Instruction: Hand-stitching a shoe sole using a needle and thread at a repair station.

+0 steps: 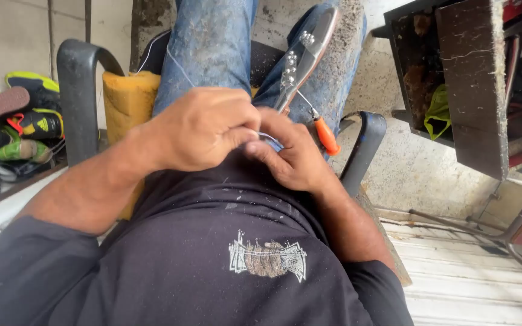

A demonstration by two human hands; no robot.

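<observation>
White thread runs thin across the jeans and is hard to follow; where it ends between the fingers is hidden. The left hand is curled nearly closed, fingertips pinched together, seemingly on that thread. The right hand is half curled beneath it, fingers touching the left; what it grips I cannot tell. One studded football boot sole rests on the right thigh, just beyond the hands. One orange-handled awl lies against it. Several shoes, partly cut off, are piled far left.
</observation>
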